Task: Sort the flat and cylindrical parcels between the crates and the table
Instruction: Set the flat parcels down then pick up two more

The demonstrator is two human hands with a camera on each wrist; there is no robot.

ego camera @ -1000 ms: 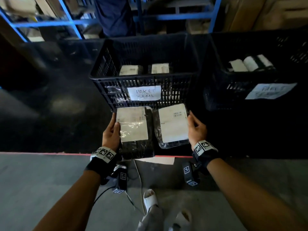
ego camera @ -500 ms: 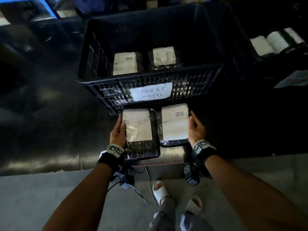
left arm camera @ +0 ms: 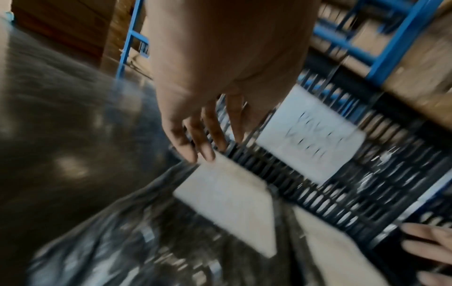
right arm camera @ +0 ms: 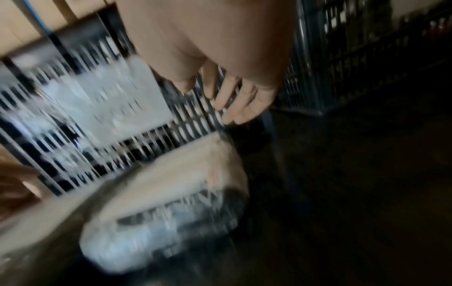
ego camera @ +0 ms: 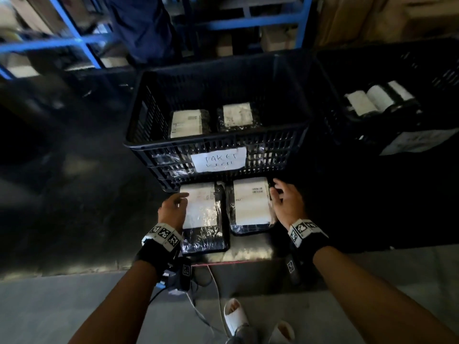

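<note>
Dark table [ego camera: 74, 219], front edge: we log two flat parcels lying side by side, touching the foot of the labelled black crate [ego camera: 218, 145]. Left flat parcel [ego camera: 202, 214]: our left hand [ego camera: 173, 209] beside it, fingers loose, gripping nothing. Right flat parcel [ego camera: 250, 204]: our right hand [ego camera: 285, 204] alongside, fingers spread, empty. Second crate [ego camera: 387, 135], right: cylindrical parcels [ego camera: 377, 98] inside.

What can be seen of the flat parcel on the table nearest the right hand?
The flat black plastic-wrapped parcel lies face up on the dark table, close in front of the black slatted plastic crate. A large white paper label with a small barcode covers most of its top; glossy, wrinkled film shows at its near end. The right hand, fingers relaxed, is at its right edge.
</note>
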